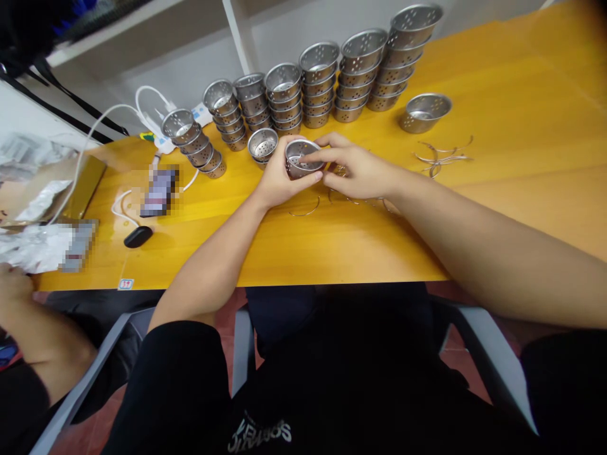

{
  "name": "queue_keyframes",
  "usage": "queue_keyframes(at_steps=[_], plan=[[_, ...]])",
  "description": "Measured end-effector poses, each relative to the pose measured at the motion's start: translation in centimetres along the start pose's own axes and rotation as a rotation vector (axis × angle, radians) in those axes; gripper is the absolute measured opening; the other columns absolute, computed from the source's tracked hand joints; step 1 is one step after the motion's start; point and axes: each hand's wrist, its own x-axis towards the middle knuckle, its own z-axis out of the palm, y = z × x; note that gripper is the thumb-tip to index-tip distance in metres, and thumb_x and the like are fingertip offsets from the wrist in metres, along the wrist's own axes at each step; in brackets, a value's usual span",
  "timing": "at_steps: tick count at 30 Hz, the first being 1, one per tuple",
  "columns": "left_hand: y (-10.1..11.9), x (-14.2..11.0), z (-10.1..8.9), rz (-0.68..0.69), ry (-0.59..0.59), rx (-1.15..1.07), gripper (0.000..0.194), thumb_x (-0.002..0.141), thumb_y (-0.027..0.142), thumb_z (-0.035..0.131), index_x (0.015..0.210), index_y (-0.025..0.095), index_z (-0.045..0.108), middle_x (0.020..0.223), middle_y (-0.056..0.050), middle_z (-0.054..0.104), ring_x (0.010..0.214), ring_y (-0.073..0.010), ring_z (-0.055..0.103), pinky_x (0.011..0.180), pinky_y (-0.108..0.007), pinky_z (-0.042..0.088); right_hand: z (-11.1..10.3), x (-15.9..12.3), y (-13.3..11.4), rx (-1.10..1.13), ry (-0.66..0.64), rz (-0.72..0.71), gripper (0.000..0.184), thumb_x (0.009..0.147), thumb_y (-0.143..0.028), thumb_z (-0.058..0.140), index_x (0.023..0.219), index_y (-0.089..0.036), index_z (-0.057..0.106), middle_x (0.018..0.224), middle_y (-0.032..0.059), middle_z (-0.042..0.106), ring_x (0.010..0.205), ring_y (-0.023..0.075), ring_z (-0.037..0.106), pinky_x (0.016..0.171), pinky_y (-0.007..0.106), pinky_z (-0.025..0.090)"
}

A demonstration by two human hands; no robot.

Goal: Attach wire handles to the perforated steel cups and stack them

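My left hand is wrapped around a small perforated metal cup, its thumb across the near side. My right hand is bent at the cup's right side, the index finger reaching over the rim into it and the thumb low by the wall. Just left of the held cup, another perforated cup stands on top of one more. Thin curved wires lie on the table below my hands, partly hidden by the right one. More curved wires lie in a loose bunch to the right.
Several stacks of perforated cups line the back of the yellow table. A leaning stack stands at left, a single cup at right. A phone, black case, white cables and another person's arm are at left.
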Motion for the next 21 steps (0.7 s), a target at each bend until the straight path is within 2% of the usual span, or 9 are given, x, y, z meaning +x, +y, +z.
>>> queue_keyframes(at_steps=[5, 9, 12, 14, 16, 18, 21], plan=[[0.1, -0.1, 0.0, 0.041, 0.010, -0.027, 0.092, 0.108, 0.088, 0.095, 0.168, 0.033, 0.054, 0.157, -0.010, 0.076, 0.150, -0.0347, 0.086, 0.137, -0.059, 0.071, -0.1, 0.1, -0.7, 0.000, 0.010, -0.019, 0.045, 0.105, -0.056, 0.094, 0.146, -0.037, 0.099, 0.163, 0.0147, 0.081, 0.154, 0.0525, 0.077, 0.129, 0.074, 0.074], [0.2, 0.3, -0.9, 0.044, 0.041, 0.028, 0.100, 0.105, 0.095, 0.092, 0.175, 0.037, 0.050, 0.162, -0.011, 0.072, 0.165, -0.0415, 0.078, 0.147, -0.066, 0.062, -0.8, 0.1, -2.0, 0.012, 0.081, 0.052, 0.049, 0.104, -0.064, 0.096, 0.148, -0.042, 0.096, 0.171, 0.0114, 0.081, 0.154, 0.0526, 0.077, 0.128, 0.071, 0.074], [0.0, 0.8, -2.6, 0.035, 0.158, 0.093, 0.106, 0.099, 0.101, 0.094, 0.175, 0.039, 0.054, 0.172, -0.013, 0.065, 0.177, -0.0470, 0.066, 0.158, -0.070, 0.050, -1.6, 0.0, -2.3, 0.040, 0.175, 0.064, 0.054, 0.109, -0.067, 0.093, 0.158, -0.046, 0.093, 0.175, 0.0102, 0.078, 0.127, 0.0448, 0.086, 0.123, 0.070, 0.074], [-0.6, 1.1, -4.1, 0.021, 0.252, 0.133, 0.107, 0.094, 0.106, 0.095, 0.170, 0.039, 0.059, 0.177, -0.014, 0.062, 0.182, -0.0477, 0.059, 0.162, -0.069, 0.044, -2.0, -0.1, -1.7, 0.068, 0.231, 0.062, 0.054, 0.111, -0.071, 0.091, 0.158, -0.046, 0.092, 0.174, 0.0107, 0.077, 0.116, 0.0407, 0.085, 0.120, 0.070, 0.072], [-1.6, 1.3, -5.5, -0.024, 0.337, 0.163, 0.110, 0.091, 0.109, 0.096, 0.168, 0.040, 0.060, 0.177, -0.014, 0.061, 0.182, -0.0464, 0.056, 0.163, -0.066, 0.042, -2.3, -0.1, -0.8, 0.091, 0.257, 0.077, 0.053, 0.110, -0.079, 0.092, 0.152, -0.045, 0.093, 0.173, 0.0105, 0.079, 0.114, 0.0401, 0.084, 0.119, 0.071, 0.070], [-2.7, 1.4, -6.6, -0.072, 0.407, 0.157, 0.112, 0.088, 0.111, 0.095, 0.167, 0.040, 0.059, 0.175, -0.013, 0.063, 0.178, -0.0442, 0.060, 0.161, -0.065, 0.045, -2.2, 0.0, 0.0, 0.095, 0.251, 0.094, 0.055, 0.107, -0.086, 0.093, 0.144, -0.045, 0.094, 0.169, 0.0108, 0.081, 0.113, 0.0395, 0.083, 0.118, 0.072, 0.069], [-4.4, 1.3, -7.6, -0.136, 0.451, 0.126, 0.116, 0.083, 0.114, 0.096, 0.164, 0.038, 0.059, 0.169, -0.013, 0.067, 0.169, -0.0419, 0.067, 0.158, -0.064, 0.050, -1.9, 0.1, 0.6, 0.087, 0.226, 0.114, 0.053, 0.103, -0.089, 0.095, 0.136, -0.047, 0.093, 0.159, 0.0091, 0.084, 0.114, 0.0399, 0.081, 0.116, 0.073, 0.070]])
